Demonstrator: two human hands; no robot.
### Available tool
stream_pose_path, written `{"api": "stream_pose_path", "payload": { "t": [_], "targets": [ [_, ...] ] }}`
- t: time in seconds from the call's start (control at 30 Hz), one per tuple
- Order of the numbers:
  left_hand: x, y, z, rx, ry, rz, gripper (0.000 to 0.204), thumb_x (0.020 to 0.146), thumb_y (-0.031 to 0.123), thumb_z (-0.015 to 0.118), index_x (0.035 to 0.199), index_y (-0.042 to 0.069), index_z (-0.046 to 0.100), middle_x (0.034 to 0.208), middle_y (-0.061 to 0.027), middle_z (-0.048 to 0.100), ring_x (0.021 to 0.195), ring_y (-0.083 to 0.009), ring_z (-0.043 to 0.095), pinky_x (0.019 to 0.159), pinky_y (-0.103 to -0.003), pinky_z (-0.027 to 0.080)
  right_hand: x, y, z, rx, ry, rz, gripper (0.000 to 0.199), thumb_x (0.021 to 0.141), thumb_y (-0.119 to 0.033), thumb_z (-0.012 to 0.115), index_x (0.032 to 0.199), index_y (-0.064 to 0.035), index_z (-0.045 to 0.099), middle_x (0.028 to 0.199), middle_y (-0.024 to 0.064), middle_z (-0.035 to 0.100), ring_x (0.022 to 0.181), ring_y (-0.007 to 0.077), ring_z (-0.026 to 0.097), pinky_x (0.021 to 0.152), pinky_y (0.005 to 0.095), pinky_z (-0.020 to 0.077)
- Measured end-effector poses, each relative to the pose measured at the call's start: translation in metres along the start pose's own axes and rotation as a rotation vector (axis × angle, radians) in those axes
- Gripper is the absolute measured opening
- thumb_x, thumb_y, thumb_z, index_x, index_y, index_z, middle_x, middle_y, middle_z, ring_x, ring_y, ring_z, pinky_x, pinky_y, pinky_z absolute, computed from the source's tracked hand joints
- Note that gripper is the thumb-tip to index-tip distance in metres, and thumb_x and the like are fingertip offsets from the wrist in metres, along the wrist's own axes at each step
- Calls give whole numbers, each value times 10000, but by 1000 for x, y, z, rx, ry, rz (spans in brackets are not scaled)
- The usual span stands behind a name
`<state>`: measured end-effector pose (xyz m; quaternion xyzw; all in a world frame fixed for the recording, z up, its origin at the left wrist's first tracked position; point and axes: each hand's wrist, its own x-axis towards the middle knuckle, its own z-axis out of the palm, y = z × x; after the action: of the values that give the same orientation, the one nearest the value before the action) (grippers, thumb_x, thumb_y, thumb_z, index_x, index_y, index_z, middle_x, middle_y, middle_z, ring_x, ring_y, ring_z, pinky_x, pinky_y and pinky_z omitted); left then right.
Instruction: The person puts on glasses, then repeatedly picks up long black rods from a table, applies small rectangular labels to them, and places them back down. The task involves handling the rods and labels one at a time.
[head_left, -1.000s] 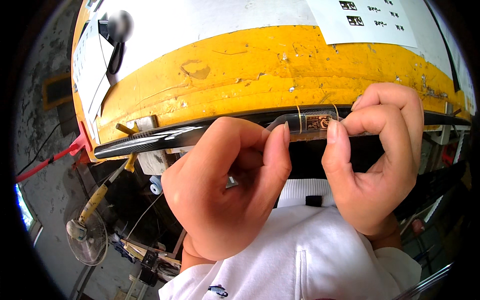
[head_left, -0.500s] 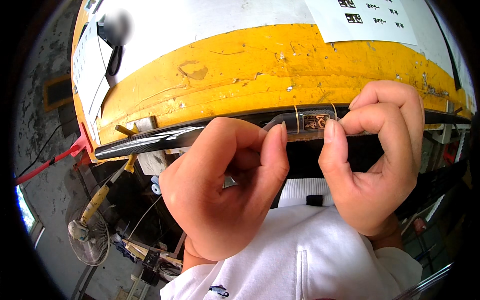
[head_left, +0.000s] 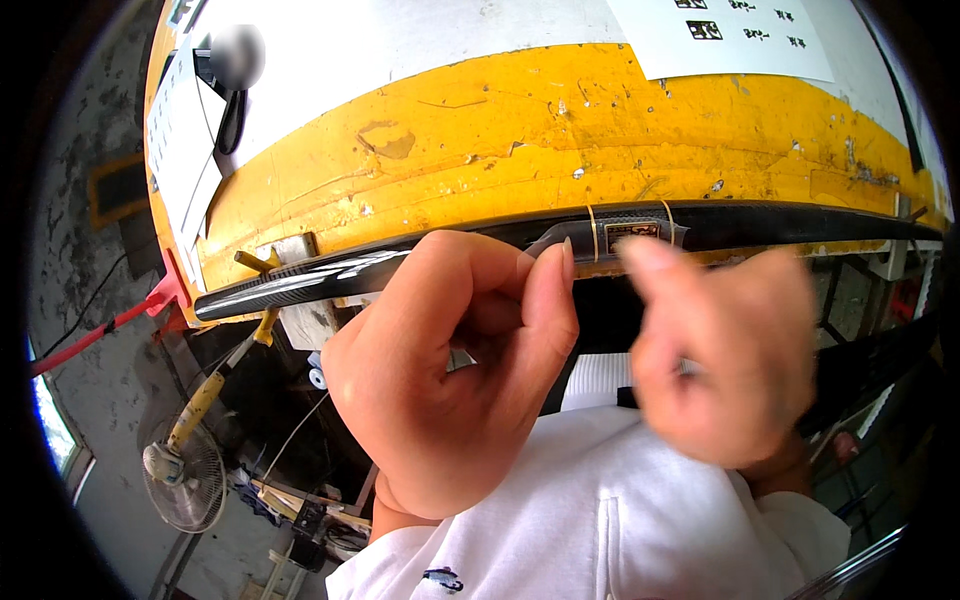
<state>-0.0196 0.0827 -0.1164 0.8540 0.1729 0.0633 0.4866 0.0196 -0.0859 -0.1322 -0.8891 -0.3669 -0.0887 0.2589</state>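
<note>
A long thin black rod point(head_left: 300, 280) with a woven sheen runs across the view just under the yellow bench edge point(head_left: 500, 140). Near its middle sits a small dark label point(head_left: 632, 232) between two thin pale bands. My left hand point(head_left: 450, 380) pinches the rod just left of the label, thumb tip pressed up against it. My right hand point(head_left: 730, 350) is blurred by motion, below and in front of the label. Its fingers are loosely curled and one fingertip is raised close to the rod. Whether it still touches the rod is unclear.
White sheets point(head_left: 720, 35) lie on the bench top. Below left stand a small floor fan point(head_left: 185, 480), a yellow-handled tool point(head_left: 205, 395) and a red cable point(head_left: 90, 335) on the grey floor. My white shirt point(head_left: 600, 510) fills the lower middle.
My right hand has let go of its pinch on the rod at the label and dropped slightly, now blurred. My left hand keeps its grip in the same place.
</note>
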Motion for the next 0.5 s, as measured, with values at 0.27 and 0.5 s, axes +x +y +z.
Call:
{"api": "stream_pose_path", "payload": {
  "t": [0.27,0.5],
  "targets": [
    [0,5,2,5,15,-37,165,857,3,719,752,1,593,614,29,549,498,1,427,448,-160,269,-20,-17,22,-155,-20,136,678,675,86,610,1347,61,525,674,41,615,443,175,501,446,322,406],
    [2,5,2,43,14,10,184,843,-3,723,736,0,574,598,18,540,509,-14,453,461,-176,318,-13,-25,30,-285,-92,29,749,631,6,638,1374,-13,541,599,-1,494,458,149,473,464,301,391]
  ]
}}
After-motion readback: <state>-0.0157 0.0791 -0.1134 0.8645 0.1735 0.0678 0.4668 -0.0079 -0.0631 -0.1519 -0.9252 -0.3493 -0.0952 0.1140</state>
